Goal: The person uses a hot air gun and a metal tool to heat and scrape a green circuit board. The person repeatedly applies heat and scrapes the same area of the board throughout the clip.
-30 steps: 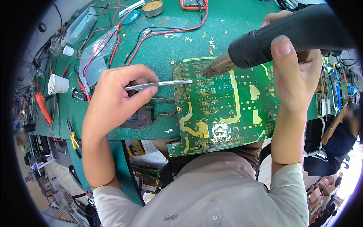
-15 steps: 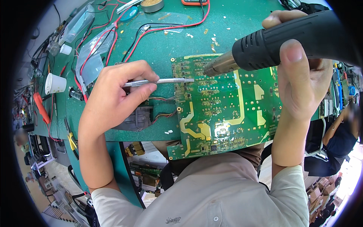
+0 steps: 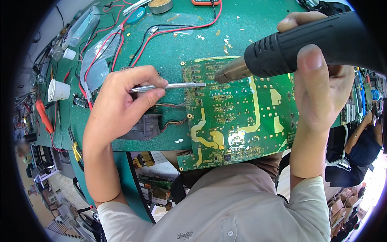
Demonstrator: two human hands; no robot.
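Note:
A large green circuit board (image 3: 246, 109) lies at the table's front edge, its near edge reaching to my lap. My left hand (image 3: 125, 101) is closed on a slim silver metal tool (image 3: 181, 85), pinched between thumb and forefinger. The tool's flat tip is over the board's upper left part, among small components; whether it touches cannot be told. In my right hand (image 3: 322, 80) is a black hot air gun (image 3: 278, 52), tilted so that its metal nozzle (image 3: 234, 70) points down and left at the board, just right of the tool's tip.
A grey boxy part with wires (image 3: 146, 128) sits left of the board. Red and black leads (image 3: 177, 29) run to an orange meter (image 3: 205, 2). Further left are a white cup (image 3: 59, 90), yellow-handled pliers (image 3: 76, 151) and plastic bags (image 3: 96, 56). Another person (image 3: 363, 145) is at the far right.
The hot air gun's nozzle has shifted very slightly left. My left hand and its tool have barely moved.

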